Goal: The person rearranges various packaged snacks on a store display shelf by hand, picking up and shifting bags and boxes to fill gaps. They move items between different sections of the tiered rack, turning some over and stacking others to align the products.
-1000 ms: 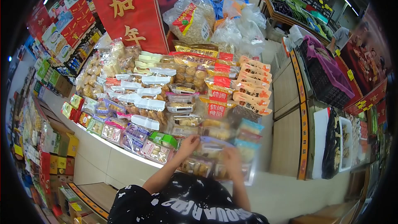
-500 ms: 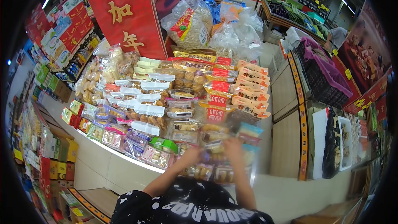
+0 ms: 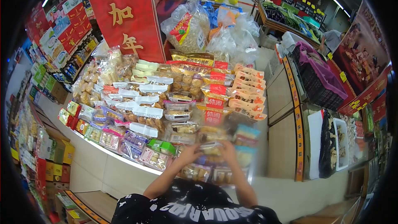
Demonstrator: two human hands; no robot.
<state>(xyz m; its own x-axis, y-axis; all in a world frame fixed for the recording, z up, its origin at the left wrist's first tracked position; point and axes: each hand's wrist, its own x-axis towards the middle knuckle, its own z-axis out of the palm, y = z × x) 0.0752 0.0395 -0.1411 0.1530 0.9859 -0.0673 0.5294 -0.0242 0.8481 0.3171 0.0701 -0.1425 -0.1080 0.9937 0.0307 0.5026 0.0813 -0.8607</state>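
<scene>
My left hand (image 3: 190, 153) and my right hand (image 3: 226, 150) are at the front right of the display. Between them is a clear plastic pack of pastries (image 3: 211, 147), gripped from its two sides with bent fingers. Motion blur hides the pack's print. Nearest me lie clear packs of brown baked goods (image 3: 196, 171). Right of my right hand are pale blue-topped packs (image 3: 246, 154). A green-lidded box (image 3: 161, 146) sits left of my left hand. Just beyond the held pack are bags with red labels (image 3: 213, 118).
White-topped bags (image 3: 143, 113) fill the middle of the display, beside a row of orange-printed packs (image 3: 247, 99). Large clear sacks (image 3: 188, 29) stand behind, near a red banner (image 3: 124, 16). A wooden counter (image 3: 286, 141) runs along the right. A person's sleeve (image 3: 331, 39) shows farther back.
The view has shifted slightly. My left hand has come up a little toward the pastry pack, and my right hand has moved slightly left. The pack stays between them.
</scene>
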